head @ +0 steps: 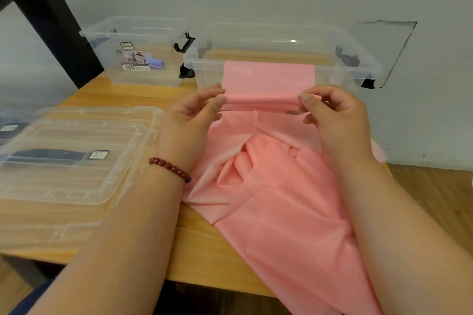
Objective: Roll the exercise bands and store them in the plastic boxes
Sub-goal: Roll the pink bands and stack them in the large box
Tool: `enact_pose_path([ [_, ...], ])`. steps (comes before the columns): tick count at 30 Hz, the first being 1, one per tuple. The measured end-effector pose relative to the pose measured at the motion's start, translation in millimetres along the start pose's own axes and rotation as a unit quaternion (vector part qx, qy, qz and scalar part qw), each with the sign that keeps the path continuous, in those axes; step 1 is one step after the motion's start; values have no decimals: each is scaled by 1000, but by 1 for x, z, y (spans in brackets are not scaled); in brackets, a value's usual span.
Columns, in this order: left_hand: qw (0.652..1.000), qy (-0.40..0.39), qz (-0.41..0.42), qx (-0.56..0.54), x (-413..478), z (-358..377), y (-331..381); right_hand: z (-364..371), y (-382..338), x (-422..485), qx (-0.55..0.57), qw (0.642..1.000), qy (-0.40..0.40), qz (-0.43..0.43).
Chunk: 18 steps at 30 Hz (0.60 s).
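Note:
A long pink exercise band (271,186) lies crumpled over the wooden table and hangs off its front edge. Its far end stands up as a flat flap in front of a clear plastic box (358,69). Below that flap is a folded or rolled edge. My left hand (189,120) pinches the left end of this edge, and my right hand (335,115) pinches the right end. A second clear box (102,41) at the back left holds a rolled purple band (155,62).
Two clear lids (76,161) lie stacked on the table (197,250) at the left. A black post (51,20) slants up at the back left. The wall stands right behind the boxes. The table's right edge sits just past my right forearm.

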<state>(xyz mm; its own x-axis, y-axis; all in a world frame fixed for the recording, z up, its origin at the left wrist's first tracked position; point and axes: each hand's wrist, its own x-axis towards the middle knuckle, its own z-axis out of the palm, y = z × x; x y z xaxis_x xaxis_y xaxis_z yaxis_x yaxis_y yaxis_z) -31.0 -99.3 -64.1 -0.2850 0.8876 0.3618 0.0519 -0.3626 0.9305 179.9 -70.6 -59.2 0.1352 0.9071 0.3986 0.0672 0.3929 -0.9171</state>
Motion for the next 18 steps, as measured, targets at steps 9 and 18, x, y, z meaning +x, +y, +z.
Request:
enact_pose_path([
  [9,993,-20,-67,-96,2,4,0,0,-1,0,53,998,-22,27],
  [18,998,-17,-56,-38,2,4,-1,-2,1,2,65,997,-14,38],
])
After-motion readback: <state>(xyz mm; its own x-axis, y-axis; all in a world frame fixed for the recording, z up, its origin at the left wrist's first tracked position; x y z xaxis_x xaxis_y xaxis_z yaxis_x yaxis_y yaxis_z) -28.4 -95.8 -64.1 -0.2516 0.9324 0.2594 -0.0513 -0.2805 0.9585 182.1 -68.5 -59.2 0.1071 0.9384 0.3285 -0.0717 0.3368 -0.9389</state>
